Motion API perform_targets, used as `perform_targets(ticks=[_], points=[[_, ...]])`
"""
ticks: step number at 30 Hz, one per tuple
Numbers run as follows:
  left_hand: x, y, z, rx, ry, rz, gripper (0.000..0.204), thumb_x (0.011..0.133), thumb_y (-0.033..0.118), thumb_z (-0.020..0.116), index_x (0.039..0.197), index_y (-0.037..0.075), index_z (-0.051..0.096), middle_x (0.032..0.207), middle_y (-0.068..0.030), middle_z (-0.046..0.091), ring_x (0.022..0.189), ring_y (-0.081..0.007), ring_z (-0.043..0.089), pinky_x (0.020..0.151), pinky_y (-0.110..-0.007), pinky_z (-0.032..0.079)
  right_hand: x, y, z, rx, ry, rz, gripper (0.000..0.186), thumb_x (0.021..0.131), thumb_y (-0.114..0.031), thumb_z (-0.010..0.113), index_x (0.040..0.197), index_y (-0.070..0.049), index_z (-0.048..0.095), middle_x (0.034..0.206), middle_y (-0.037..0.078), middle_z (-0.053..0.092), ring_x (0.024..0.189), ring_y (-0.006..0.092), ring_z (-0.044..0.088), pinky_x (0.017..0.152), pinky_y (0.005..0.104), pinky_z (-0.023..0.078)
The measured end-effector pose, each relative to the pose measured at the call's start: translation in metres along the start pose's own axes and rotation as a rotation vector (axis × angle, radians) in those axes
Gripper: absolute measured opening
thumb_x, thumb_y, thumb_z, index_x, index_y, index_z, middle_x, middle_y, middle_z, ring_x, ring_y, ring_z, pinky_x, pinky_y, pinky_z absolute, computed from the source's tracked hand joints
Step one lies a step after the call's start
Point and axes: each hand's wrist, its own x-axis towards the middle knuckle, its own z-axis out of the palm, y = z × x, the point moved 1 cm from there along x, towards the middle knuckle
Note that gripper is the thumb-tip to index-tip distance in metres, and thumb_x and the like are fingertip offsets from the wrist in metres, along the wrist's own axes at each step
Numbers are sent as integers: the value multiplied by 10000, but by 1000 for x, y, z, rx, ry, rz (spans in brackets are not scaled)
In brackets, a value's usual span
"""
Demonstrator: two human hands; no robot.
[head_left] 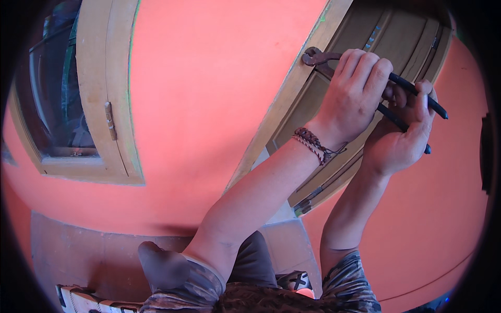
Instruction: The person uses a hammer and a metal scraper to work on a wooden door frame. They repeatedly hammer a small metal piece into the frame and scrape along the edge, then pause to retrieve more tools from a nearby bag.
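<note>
A pair of pincers (316, 57) with a rusty head and black handles is held in both my hands at the upper right. My left hand (359, 83), with a braided bracelet (311, 142) at its wrist, is wrapped round the pincers just behind the head. Further back, my right hand (401, 140) closes about the black handles, whose ends stick out past its fingers. The jaws rest at or just in front of the wooden door frame (284, 101). Whether anything is between them, I cannot tell.
Behind my hands stands a brown panelled door (386, 32). A salmon-pink wall (203, 83) spans the middle, with a wooden-framed window (92, 168) and its hinge (110, 120) to the left. Tiled floor (120, 245) lies below, with a white box-like object (96, 301) at lower left.
</note>
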Motion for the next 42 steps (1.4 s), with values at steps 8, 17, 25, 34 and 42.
perform_targets(ticks=[8,17,25,34,42], points=[[-2,-4,7,53,43,-2,379,646,-97,540,1006,17,520,901,-128,516,888,-331,527,781,-406,443,4,-2,14,-52,145,-33,352,1010,-293,404,952,26,542,966,102,553,786,208,535,745,343,445],[2,-9,16,112,46,-8,170,737,72,577,893,59,510,826,-92,489,782,-259,517,737,-364,435,19,-5,27,317,148,-48,409,974,-376,460,700,-74,424,605,54,384,612,196,433,647,346,409],[-1,-14,13,64,55,13,198,703,122,621,859,77,508,794,-80,480,748,-259,511,683,-365,430,16,-9,40,90,231,-99,452,930,-269,519,561,-111,312,519,7,276,494,155,352,523,306,352],[-22,-8,-20,37,-82,31,170,719,130,606,848,75,510,789,-77,467,741,-253,499,712,-372,439,-24,-10,39,238,155,-106,466,968,-217,414,538,-129,259,495,10,277,448,129,301,477,297,315],[-51,26,-27,-38,-127,86,254,731,89,623,963,13,554,861,-125,544,767,-294,559,684,-407,455,-64,-19,7,319,73,-189,388,1033,-313,293,724,-99,387,686,53,439,624,170,441,609,317,387]])
